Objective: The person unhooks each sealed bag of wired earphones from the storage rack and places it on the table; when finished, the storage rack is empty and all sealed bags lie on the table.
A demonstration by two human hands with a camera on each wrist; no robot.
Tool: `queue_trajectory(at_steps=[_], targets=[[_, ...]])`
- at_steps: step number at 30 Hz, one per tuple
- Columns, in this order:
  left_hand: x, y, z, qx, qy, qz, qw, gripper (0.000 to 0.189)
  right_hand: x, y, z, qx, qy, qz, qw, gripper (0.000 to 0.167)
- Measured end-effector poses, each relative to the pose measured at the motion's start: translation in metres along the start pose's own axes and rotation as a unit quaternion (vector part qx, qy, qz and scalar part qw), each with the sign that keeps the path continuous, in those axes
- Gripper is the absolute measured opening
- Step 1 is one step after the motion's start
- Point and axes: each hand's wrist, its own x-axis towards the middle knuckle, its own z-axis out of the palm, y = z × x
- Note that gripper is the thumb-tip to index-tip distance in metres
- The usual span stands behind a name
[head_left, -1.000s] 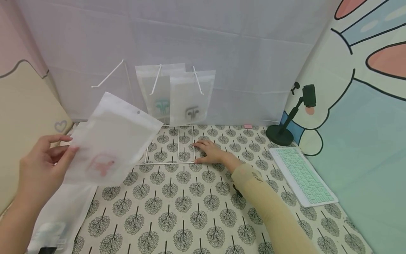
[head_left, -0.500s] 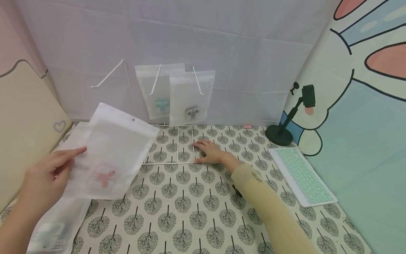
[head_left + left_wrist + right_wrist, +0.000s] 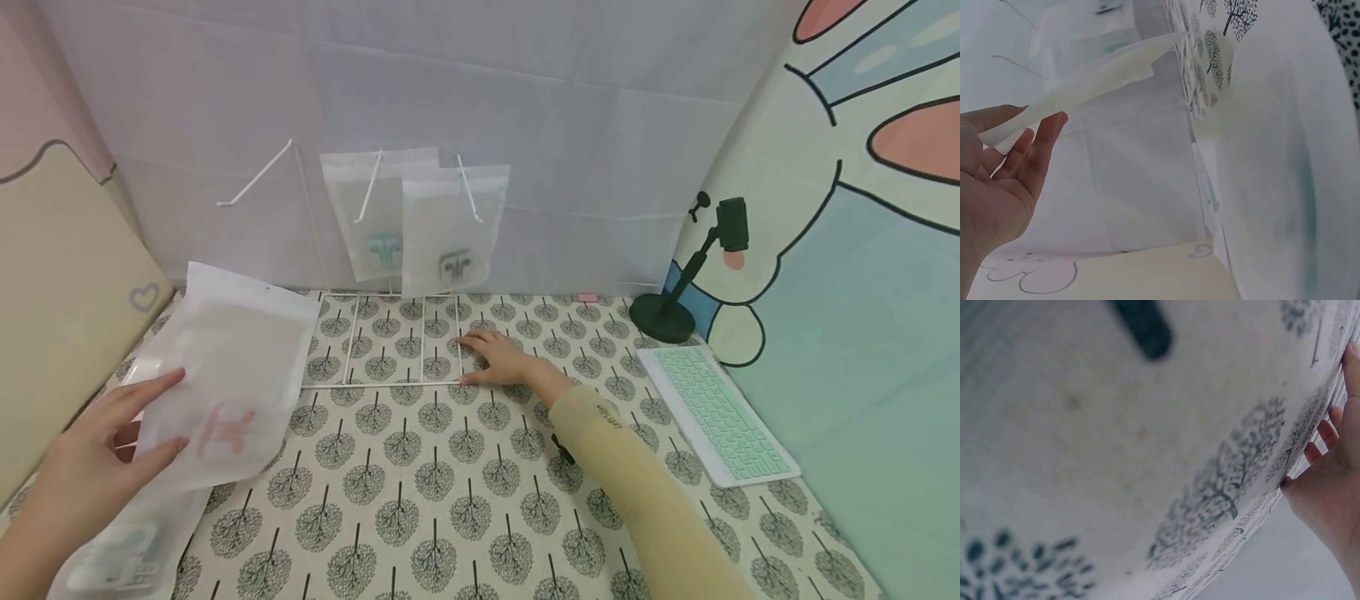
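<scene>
At the left, my left hand [image 3: 93, 458] pinches the left edge of a frosted zip bag [image 3: 236, 358] between thumb and fingers. Pink earphones [image 3: 228, 429] show through it. In the left wrist view, the held bag [image 3: 1094, 84] appears nearly edge-on. My right hand [image 3: 497, 360] rests on the right end of the white wire rack's base [image 3: 382, 386], fingers loosely spread. Two frosted bags hang on the rack's hooks: one bag [image 3: 348, 187] with teal earphones, another [image 3: 442, 208] with dark ones. A third hook [image 3: 255, 175] stands farther left.
Under the held bag, another frosted bag [image 3: 168, 521] lies at the table's left, something pale teal inside. A mint-and-white keyboard [image 3: 716, 417] and black phone stand [image 3: 662, 318] stand at the right. A tree-print cloth [image 3: 435, 467] covers the table; curtains enclose it.
My left hand has carried the pink-earphone bag left and down, and its fingers have shifted along the bag's edge. My right hand has stayed on the rack's base.
</scene>
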Motion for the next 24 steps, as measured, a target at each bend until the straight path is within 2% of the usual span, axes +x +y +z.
queue_trajectory(at_steps=[7,13,15,20,24], targets=[[-0.017,-0.009,-0.002,-0.024,-0.049,-0.075,0.9956,0.078,0.0,0.0,0.0,-0.003,-0.006,0.007,1.0,0.082],[-0.027,-0.005,0.002,-0.017,-0.092,-0.147,0.9846,0.076,0.001,0.0,-0.001,0.002,-0.008,0.007,0.9999,0.082],[-0.028,-0.003,0.004,-0.025,-0.105,-0.154,0.9821,0.076,0.001,0.0,-0.001,0.0,-0.008,0.008,0.9999,0.082],[-0.034,-0.003,0.016,-0.044,-0.132,-0.142,0.9801,0.075,0.001,0.001,-0.001,-0.003,-0.01,0.009,0.9999,0.083],[-0.038,-0.001,0.025,-0.053,-0.147,-0.15,0.9763,0.077,0.001,0.0,-0.001,-0.006,-0.01,0.007,0.9999,0.083]])
